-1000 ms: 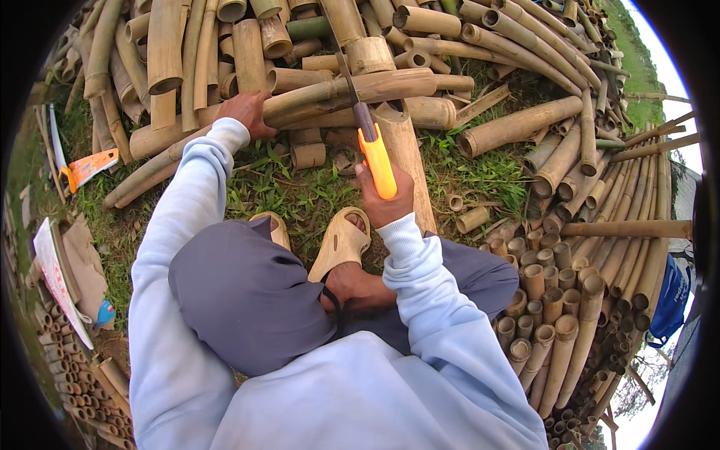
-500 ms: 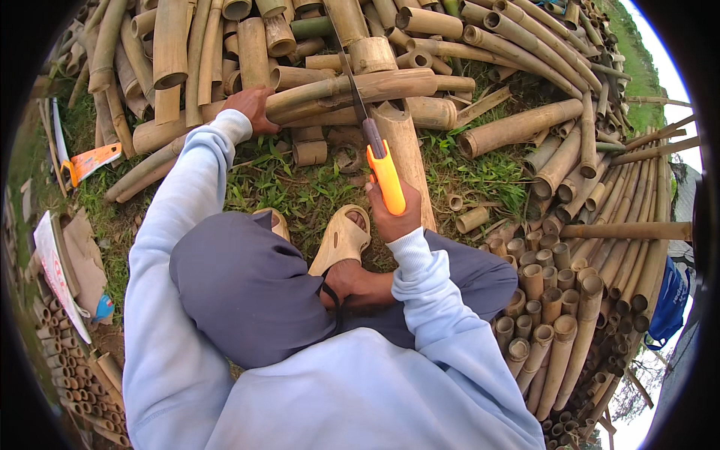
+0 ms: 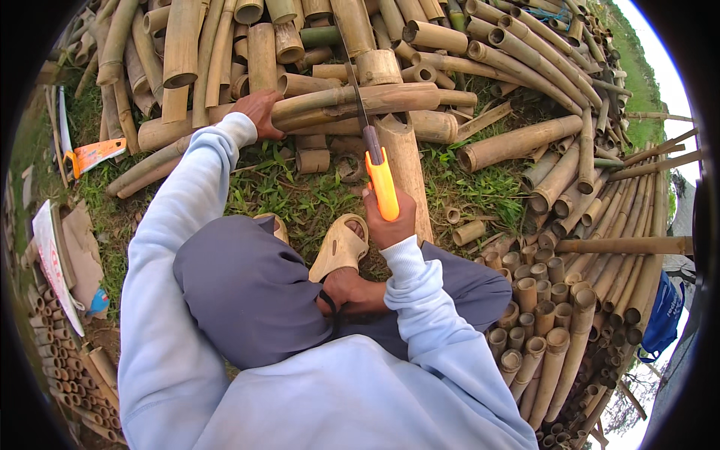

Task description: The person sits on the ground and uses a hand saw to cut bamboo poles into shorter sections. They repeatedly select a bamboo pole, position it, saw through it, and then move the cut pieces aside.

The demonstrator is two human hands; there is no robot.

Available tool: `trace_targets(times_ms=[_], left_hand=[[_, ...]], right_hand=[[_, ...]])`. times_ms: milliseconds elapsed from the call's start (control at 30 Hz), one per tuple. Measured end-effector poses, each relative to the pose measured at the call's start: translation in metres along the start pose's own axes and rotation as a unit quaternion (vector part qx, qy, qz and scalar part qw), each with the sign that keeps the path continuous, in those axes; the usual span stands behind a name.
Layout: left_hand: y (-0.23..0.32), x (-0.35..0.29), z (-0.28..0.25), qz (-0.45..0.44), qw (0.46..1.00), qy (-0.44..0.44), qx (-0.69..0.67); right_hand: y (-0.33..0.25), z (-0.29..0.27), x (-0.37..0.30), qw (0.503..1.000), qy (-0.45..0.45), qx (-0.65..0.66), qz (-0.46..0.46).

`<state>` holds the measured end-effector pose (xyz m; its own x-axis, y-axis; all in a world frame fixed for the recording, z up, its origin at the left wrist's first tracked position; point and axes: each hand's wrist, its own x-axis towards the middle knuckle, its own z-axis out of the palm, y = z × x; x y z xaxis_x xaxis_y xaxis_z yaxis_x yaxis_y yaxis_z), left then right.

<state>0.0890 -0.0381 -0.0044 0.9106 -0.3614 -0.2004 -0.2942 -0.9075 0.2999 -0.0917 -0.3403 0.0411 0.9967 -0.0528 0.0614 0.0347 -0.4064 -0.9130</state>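
Note:
My right hand (image 3: 394,219) is wrapped round the orange handle of a handsaw (image 3: 382,184). Its long, thin blade points away from me and crosses a bamboo pole (image 3: 319,103) that lies left to right in front of me. The far part of the blade runs up past a short upright bamboo piece (image 3: 379,67). To the left of the blade, my left hand (image 3: 259,114) grips the same pole, its fingers partly hidden. Below the pole, a thick bamboo length (image 3: 403,161) runs back toward my right knee. How deep the blade sits in the bamboo, I cannot tell.
Cut bamboo pieces (image 3: 262,56) are heaped beyond my hands. Bamboo tubes (image 3: 556,345) stand packed at right, near long poles. A second orange-handled saw (image 3: 97,156) lies at left. My sandalled foot (image 3: 341,251) rests on grass, and a blue bag (image 3: 664,315) is at far right.
The saw has slid slightly away from me across the bamboo pole. My left hand keeps its hold on the pole. The whole view has shifted a little.

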Motion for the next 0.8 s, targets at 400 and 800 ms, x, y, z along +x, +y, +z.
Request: trace_targets(times_ms=[400,800], left_hand=[[0.029,0.002,0.02,0.022,0.991,0.113,0.066],[0.031,0.006,0.01,0.0,0.998,0.055,0.01]], right_hand=[[-0.025,-0.01,-0.01,0.992,-0.022,0.07,0.099],[-0.03,-0.028,-0.024,0.998,-0.009,-0.047,0.036]])
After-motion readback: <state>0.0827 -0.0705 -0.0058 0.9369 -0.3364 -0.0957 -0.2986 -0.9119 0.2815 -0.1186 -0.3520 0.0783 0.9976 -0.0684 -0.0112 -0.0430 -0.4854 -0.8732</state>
